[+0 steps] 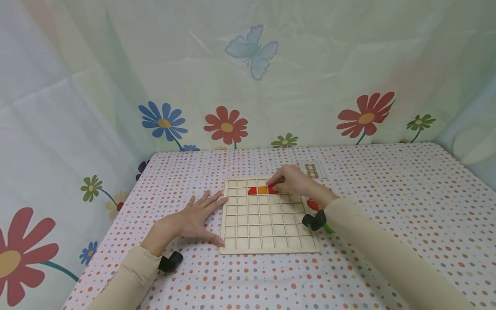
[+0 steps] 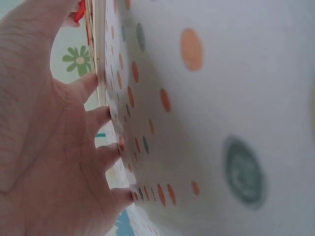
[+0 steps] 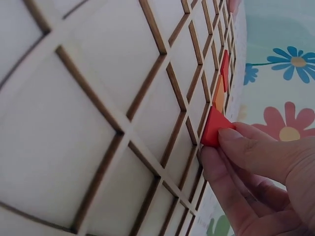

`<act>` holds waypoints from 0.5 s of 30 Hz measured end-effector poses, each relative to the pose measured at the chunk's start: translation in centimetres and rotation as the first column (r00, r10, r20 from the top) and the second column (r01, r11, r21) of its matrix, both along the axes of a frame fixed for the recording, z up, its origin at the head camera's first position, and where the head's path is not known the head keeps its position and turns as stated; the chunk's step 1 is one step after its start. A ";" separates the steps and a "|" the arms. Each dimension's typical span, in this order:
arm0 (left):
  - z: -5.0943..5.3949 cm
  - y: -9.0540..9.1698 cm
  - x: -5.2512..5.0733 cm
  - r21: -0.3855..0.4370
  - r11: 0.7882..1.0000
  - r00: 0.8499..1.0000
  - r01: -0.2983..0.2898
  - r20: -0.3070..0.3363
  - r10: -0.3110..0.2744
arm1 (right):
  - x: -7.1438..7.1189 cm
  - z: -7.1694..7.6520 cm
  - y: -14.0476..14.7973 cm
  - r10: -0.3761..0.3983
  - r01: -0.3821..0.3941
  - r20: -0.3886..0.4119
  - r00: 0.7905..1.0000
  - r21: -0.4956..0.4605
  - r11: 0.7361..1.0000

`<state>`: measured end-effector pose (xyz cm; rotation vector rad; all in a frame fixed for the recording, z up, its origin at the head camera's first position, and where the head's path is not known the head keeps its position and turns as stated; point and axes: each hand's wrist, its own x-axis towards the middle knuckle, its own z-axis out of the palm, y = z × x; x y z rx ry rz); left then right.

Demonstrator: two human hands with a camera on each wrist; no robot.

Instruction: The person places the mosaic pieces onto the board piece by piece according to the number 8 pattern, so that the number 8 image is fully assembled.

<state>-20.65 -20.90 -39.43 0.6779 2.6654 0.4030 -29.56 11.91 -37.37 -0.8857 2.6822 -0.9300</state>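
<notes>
A wooden grid board [image 1: 255, 221] with square cells lies on the dotted cloth. In its second row sit a red quarter-round piece [image 1: 253, 190] and, beside it, an orange square piece [image 1: 263, 190]. My right hand [image 1: 294, 180] pinches a red piece [image 3: 213, 129] between thumb and fingers at the cell right of the orange square; whether it lies fully in the cell I cannot tell. My left hand [image 1: 193, 219] rests on the cloth with fingers spread, its thumb and a fingertip touching the board's left edge.
Behind the right hand lies a pattern card [image 1: 317, 169] with a coloured grid. Red and green pieces [image 1: 314, 204] lie right of the board, partly hidden by the right wrist and its black camera [image 1: 314, 221]. A flowered curtain [image 1: 302, 86] hangs behind the table.
</notes>
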 end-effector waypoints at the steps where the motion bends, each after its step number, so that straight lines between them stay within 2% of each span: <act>1: 0.0 0.0 0.0 -0.001 1.000 1.000 0.000 -0.001 0.000 | 0.1 0.1 -0.1 0.002 -0.001 -0.011 1.000 0.009 1.000; 6: 0.0 0.0 0.0 -0.001 1.000 1.000 -0.002 0.001 0.002 | 0.2 0.4 -0.7 0.011 -0.005 -0.077 0.997 0.079 0.997; 15: 0.0 0.0 -0.1 0.002 1.000 1.000 0.001 0.001 -0.001 | 0.8 0.0 -1.0 -0.057 0.061 -0.057 0.997 0.074 0.995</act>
